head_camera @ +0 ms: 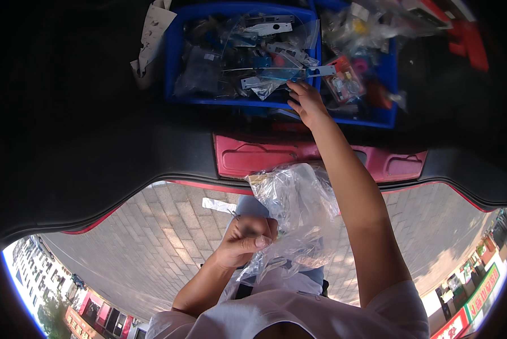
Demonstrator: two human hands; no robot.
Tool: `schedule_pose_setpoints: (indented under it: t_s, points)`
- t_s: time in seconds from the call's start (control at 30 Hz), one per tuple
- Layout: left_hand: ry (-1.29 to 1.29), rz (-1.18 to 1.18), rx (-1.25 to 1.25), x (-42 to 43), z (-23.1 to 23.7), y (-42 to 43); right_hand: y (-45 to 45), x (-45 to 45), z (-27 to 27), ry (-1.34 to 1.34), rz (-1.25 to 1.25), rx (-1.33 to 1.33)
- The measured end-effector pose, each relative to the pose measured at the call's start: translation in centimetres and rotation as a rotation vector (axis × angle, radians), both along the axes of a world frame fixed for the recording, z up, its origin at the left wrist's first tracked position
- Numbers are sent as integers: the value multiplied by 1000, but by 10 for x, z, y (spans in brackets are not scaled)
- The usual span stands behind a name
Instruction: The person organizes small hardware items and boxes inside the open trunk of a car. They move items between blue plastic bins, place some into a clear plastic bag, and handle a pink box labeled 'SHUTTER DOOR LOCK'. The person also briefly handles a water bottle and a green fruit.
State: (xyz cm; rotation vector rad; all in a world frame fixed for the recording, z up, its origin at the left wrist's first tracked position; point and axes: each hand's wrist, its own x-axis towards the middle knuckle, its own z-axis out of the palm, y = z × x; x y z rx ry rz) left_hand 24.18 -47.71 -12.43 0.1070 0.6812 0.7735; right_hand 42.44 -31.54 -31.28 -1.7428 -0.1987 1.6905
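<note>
My left hand point(249, 237) is closed on the gathered edge of a clear plastic bag point(298, 199), which hangs in front of my legs. A thin metal piece point(233, 213) pokes out by its fingers. My right hand point(307, 101) reaches over the front rim of a blue plastic bin point(168, 68), fingers apart and loosely curled. Its fingertips are at a small clear plastic bag point(268, 87) among jumbled metal parts. Close by lie a slotted metal plate point(321, 70) and another flat plate with a hole point(274, 28). What the fingertips touch is partly hidden.
A second blue bin point(391, 114) on the right holds plastic bags and a red blister pack point(344, 80). A perforated pale strip point(156, 36) stands at the left. The pink-red car boot sill point(257, 156) lies between me and the bins. Below is brick paving point(164, 229).
</note>
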Motion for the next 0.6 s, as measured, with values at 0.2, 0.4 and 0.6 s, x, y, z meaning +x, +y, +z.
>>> schedule_pose_setpoints:
  t_s: [0.2,0.4,0.6]
  points:
    - [-59,56,-28,-24,-21,10,54,-42,-59,-119,-448,-129]
    - [-72,63,-104,-26,-29,19,42,-64,-60,-473,67,368]
    - [2,117,-108,-18,-28,22,37,-33,-13,175,-442,222]
